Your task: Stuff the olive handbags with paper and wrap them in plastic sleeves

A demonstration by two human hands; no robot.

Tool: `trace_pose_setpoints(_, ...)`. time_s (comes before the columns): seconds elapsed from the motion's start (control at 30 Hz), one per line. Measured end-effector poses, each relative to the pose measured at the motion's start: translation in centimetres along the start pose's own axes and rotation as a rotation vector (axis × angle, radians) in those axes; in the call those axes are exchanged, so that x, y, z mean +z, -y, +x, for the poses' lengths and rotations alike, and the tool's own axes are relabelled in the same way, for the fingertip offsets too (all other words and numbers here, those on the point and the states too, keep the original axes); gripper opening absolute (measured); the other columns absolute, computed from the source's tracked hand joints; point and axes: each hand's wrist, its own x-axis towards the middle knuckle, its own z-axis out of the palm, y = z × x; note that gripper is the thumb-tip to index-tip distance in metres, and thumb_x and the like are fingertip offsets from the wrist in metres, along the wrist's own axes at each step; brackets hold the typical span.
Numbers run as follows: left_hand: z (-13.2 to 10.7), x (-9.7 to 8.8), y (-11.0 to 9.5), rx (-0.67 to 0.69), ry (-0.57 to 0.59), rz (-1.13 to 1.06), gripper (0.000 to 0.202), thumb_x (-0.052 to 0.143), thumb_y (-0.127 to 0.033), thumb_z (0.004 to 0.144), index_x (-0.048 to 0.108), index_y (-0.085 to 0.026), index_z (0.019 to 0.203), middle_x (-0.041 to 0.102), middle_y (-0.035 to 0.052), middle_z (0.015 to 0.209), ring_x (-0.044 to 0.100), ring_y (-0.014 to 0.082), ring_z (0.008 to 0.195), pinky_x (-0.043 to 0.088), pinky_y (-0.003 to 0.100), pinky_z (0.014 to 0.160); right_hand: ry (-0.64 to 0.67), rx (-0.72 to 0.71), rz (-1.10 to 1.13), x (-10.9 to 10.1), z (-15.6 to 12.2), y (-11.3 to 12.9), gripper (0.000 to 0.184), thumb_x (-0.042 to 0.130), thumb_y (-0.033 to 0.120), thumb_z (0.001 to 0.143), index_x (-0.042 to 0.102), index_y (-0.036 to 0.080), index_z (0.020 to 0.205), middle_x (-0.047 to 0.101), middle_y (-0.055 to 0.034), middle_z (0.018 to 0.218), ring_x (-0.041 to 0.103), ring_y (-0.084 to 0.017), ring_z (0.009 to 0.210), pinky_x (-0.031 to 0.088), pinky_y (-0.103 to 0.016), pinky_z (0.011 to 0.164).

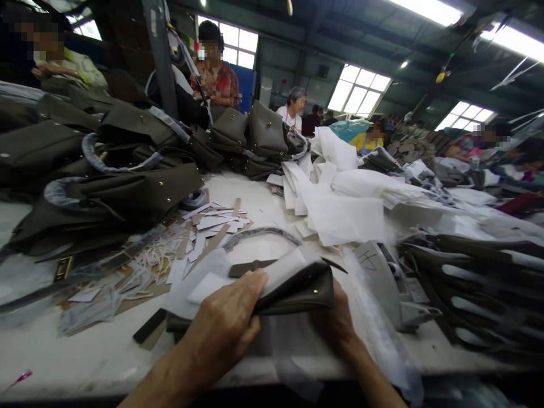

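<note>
An olive-green leather bag lies at the near edge of the white table, its mouth spread and white paper showing inside. My left hand curls over the bag's near rim, fingers wrapped on the leather. My right hand sits behind the bag's right end, mostly hidden by it, and seems to grip that side. A detached dark strap lies just beyond the bag.
A pile of olive bags fills the left. White paper sheets heap in the middle. Cardboard strips and scraps litter the table. More bag parts stack at right. Several people work at the far side.
</note>
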Motion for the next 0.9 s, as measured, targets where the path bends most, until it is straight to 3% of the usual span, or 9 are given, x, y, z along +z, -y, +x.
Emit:
trace_pose_setpoints(0.13,-2.8,4.3,-2.3,0.108,-0.037,0.156,0.053,0.039,-0.004,0.085,0.048,-0.011,0.138,0.060,0.0139,0.136,0.055,0.0268,0.128,0.051,0.039,0.103,-0.286,0.393,-0.113,-6.2,-4.3,-2.5,0.048,0.056,0.064,0.082,0.074,0.022,0.095,0.077,-0.0077,0.098,0.070,-0.031,0.093,0.055,-0.037,0.078)
trace_pose_setpoints(0.2,-4.2,5.8,-2.9,0.143,-0.026,0.214,0.050,0.040,-0.006,0.090,0.047,-0.011,0.140,0.056,0.0152,0.141,0.053,0.0286,0.131,0.049,0.041,0.105,-0.356,0.477,-0.194,-8.2,-5.8,-2.8,0.051,0.060,0.070,0.076,0.075,0.024,0.092,0.078,-0.0071,0.095,0.071,-0.034,0.091,0.055,-0.038,0.076)
trace_pose_setpoints(0.3,-5.1,6.2,-3.0,0.164,0.037,0.239,0.049,0.042,-0.009,0.094,0.045,-0.012,0.142,0.051,0.0149,0.146,0.050,0.0293,0.133,0.048,0.041,0.107,-0.310,0.313,-0.216,-9.0,-7.8,-1.9,0.041,0.062,0.065,0.079,0.072,0.026,0.085,0.076,-0.0064,0.086,0.071,-0.031,0.082,0.057,-0.037,0.074)
trace_pose_setpoints(0.4,-4.7,5.3,-2.4,0.148,0.032,0.218,0.049,0.040,-0.007,0.093,0.047,-0.012,0.142,0.054,0.0140,0.143,0.051,0.0290,0.132,0.048,0.042,0.107,-0.066,-0.028,-0.154,-7.6,-9.7,-0.4,0.024,0.063,0.050,0.087,0.071,0.028,0.080,0.074,-0.0059,0.083,0.071,-0.026,0.078,0.059,-0.034,0.074)
trace_pose_setpoints(0.5,-4.3,4.3,-1.6,0.137,0.019,0.208,0.050,0.038,-0.005,0.092,0.048,-0.011,0.141,0.055,0.0138,0.142,0.050,0.0286,0.132,0.048,0.043,0.107,0.059,-0.266,-0.216,-5.5,-11.0,0.8,0.029,0.066,0.045,0.087,0.069,0.027,0.110,0.072,-0.0092,0.108,0.070,-0.028,0.095,0.060,-0.037,0.080)
trace_pose_setpoints(0.6,-4.6,3.7,-1.1,0.137,0.007,0.213,0.052,0.037,-0.004,0.092,0.047,-0.011,0.142,0.056,0.0138,0.142,0.049,0.0283,0.134,0.048,0.043,0.107,0.064,-0.372,-0.328,-4.2,-11.2,1.5,0.044,0.065,0.041,0.089,0.060,0.023,0.129,0.066,-0.0116,0.124,0.066,-0.028,0.108,0.058,-0.039,0.086)
trace_pose_setpoints(0.7,-5.3,3.5,-1.1,0.129,0.005,0.225,0.052,0.037,-0.004,0.092,0.046,-0.012,0.143,0.054,0.0133,0.144,0.047,0.0283,0.136,0.046,0.043,0.109,0.190,-0.444,-0.304,-4.2,-11.2,1.9,0.014,0.058,0.026,0.093,0.067,0.024,0.105,0.071,-0.0062,0.102,0.068,-0.023,0.095,0.055,-0.034,0.081)
trace_pose_setpoints(0.8,-6.0,3.7,-1.4,0.129,-0.032,0.227,0.050,0.036,-0.005,0.094,0.047,-0.012,0.143,0.053,0.0125,0.145,0.046,0.0290,0.136,0.046,0.043,0.109,0.266,-0.476,-0.282,-5.0,-11.6,1.8,0.015,0.053,0.013,0.093,0.064,0.023,0.088,0.069,-0.0027,0.081,0.067,-0.018,0.078,0.052,-0.030,0.072)
trace_pose_setpoints(0.9,-6.3,4.0,-1.7,0.119,-0.033,0.229,0.049,0.035,-0.007,0.096,0.047,-0.013,0.143,0.051,0.0121,0.146,0.045,0.0291,0.137,0.045,0.043,0.110,0.386,-0.529,-0.275,-6.3,-12.0,2.1,0.008,0.058,0.023,0.094,0.063,0.024,0.088,0.070,-0.0001,0.076,0.067,-0.017,0.069,0.051,-0.027,0.064)
